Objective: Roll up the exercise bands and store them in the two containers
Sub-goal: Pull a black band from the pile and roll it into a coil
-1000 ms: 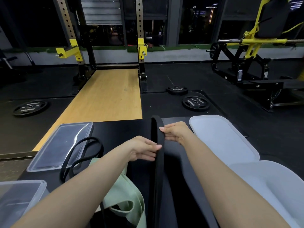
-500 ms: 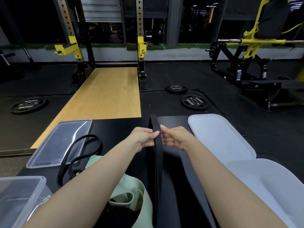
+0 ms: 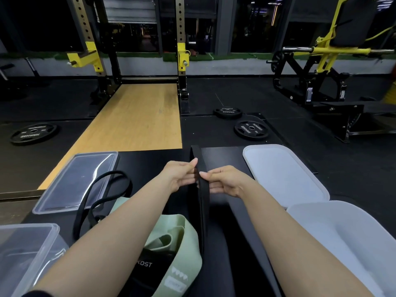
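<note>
A wide black exercise band (image 3: 203, 202) lies stretched lengthwise down the middle of the black surface (image 3: 222, 156). My left hand (image 3: 179, 175) pinches its left edge near the far end, and my right hand (image 3: 225, 180) pinches its right edge just opposite. A light green band (image 3: 182, 239) lies crumpled under my left forearm. A thin black loop band (image 3: 100, 196) sits to its left. A clear container (image 3: 23, 251) stands at the near left, with its clear lid (image 3: 77, 181) beyond. A white container (image 3: 351, 239) is at the near right, its white lid (image 3: 282, 172) behind it.
Beyond the surface are a wooden lifting platform (image 3: 137, 123), a rack with yellow hooks (image 3: 182, 54), weight plates (image 3: 250, 129) on the dark floor, and a yellow-framed machine (image 3: 321, 67) at the far right.
Both hands have come closer together on the wide black band. The left hand slid forward to sit level with the right hand.
</note>
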